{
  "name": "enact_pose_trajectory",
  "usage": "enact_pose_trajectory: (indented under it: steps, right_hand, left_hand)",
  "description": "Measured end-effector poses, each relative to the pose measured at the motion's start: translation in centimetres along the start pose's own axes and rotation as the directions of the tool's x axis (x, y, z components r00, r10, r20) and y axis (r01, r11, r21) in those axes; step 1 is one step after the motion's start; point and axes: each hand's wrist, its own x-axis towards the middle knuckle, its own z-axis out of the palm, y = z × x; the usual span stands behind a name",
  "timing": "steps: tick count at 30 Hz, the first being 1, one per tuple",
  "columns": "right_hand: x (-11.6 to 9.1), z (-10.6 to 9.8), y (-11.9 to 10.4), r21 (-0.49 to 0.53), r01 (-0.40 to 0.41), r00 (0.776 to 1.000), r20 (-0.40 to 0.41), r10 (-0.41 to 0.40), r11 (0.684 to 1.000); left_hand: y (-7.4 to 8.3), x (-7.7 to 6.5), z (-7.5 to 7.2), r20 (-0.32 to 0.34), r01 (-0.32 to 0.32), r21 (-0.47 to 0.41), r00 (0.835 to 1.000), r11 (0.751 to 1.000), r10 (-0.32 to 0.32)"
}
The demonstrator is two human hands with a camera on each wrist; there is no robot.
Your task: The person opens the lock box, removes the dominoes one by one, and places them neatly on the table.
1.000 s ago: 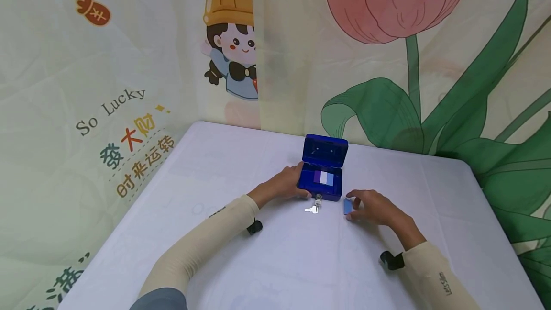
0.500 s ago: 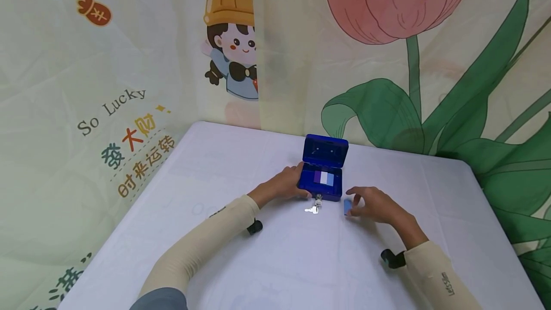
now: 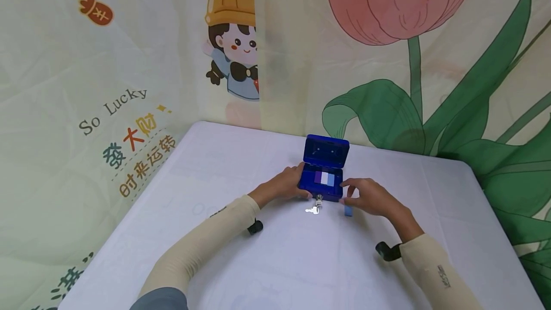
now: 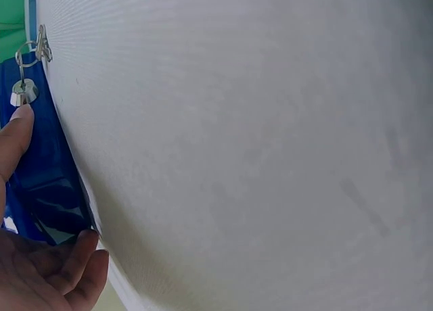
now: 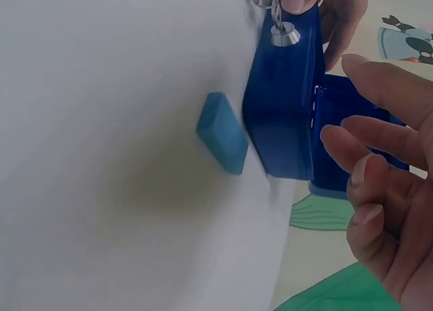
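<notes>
A blue cash box [image 3: 330,196] stands on the table with its lid [image 3: 325,151] raised. My left hand [image 3: 284,183] grips its left side, the thumb on the front wall beside the lock [image 4: 24,92] in the left wrist view. Purple, white and light blue pieces [image 3: 324,178] lie side by side inside. At the box's right side my right hand [image 3: 369,197] is held with loosely bent fingers and nothing between them. Below it, a light blue block [image 5: 222,134] lies on the cloth close to the box's front right corner, seen in the right wrist view.
Keys [image 3: 312,210] hang from the lock on a ring at the box's front. A white cloth covers the table [image 3: 258,271]. Behind its back edge hangs a printed curtain [image 3: 292,61] with a large flower.
My right hand has let go of the light blue block and moved up and left to the box's right side. The block stays on the table. My left hand keeps its grip on the box.
</notes>
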Motion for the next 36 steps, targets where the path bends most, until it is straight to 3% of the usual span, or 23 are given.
enact_pose_trajectory:
  steps: [11,27,36]
  right_hand:
    - [2.1,-0.1,-2.2,-0.001,0.060,0.998,-0.022,-0.060,0.998]
    - [6.0,1.2,-3.6,-0.019,0.060,0.997,-0.042,-0.061,0.998]
    - [7.0,1.8,-4.2,-0.102,0.038,0.999,-0.024,-0.041,0.994]
  left_hand:
    - [-0.1,0.0,0.0,-0.003,-0.001,-0.012,1.000,1.000,0.001]
    - [-0.4,-0.2,0.0,-0.017,-0.062,-0.016,0.998,0.998,0.062]
    - [-0.4,-0.1,0.1,-0.008,-0.046,-0.001,0.999,0.999,0.046]
